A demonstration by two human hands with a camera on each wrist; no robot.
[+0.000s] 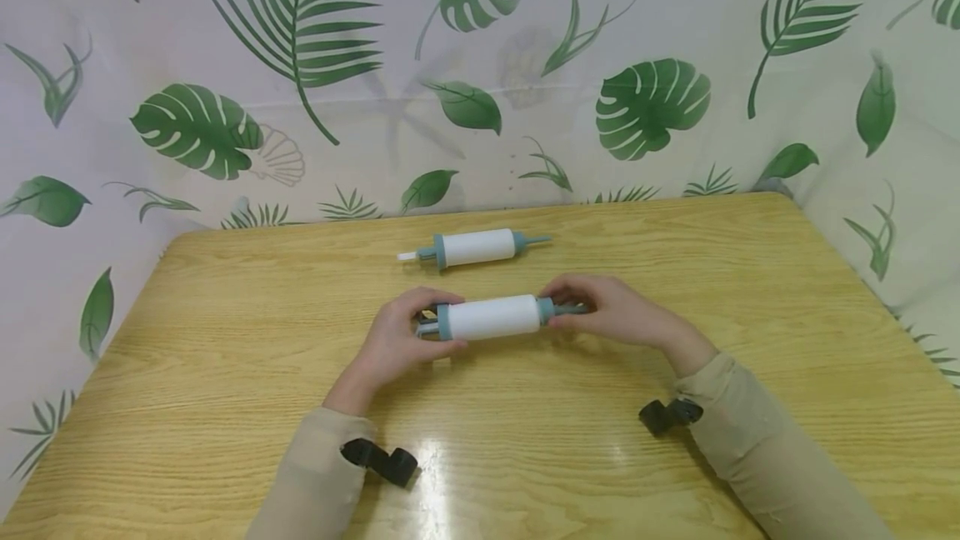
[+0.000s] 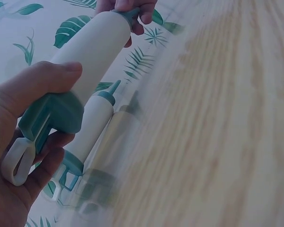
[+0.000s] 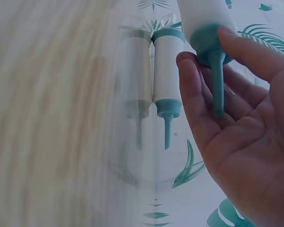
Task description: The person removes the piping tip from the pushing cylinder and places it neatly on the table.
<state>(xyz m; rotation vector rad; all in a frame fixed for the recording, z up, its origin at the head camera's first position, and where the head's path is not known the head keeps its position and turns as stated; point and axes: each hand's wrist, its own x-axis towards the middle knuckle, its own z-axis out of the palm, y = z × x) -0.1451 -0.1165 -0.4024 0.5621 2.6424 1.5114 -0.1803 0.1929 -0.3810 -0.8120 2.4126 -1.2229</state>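
Note:
A white tube with teal ends (image 1: pixel 495 317) is held level above the table between both hands. My left hand (image 1: pixel 397 336) grips its handle end, thumb lying along the white barrel. In the left wrist view, a white loop (image 2: pixel 18 161) sticks out from the teal handle (image 2: pixel 52 113). At the other end my right hand (image 1: pixel 615 311) pinches the teal collar between thumb and fingers. The thin teal nozzle (image 3: pixel 218 87) points into the palm in the right wrist view. A second tube of the same kind (image 1: pixel 480 247) lies on the table beyond the hands.
The wooden table (image 1: pixel 225 407) has a glossy top that mirrors the second tube in both wrist views. Behind its far edge hangs a white cloth (image 1: pixel 360 157) printed with green leaves. Black wrist cameras (image 1: pixel 381 461) sit on both sleeves.

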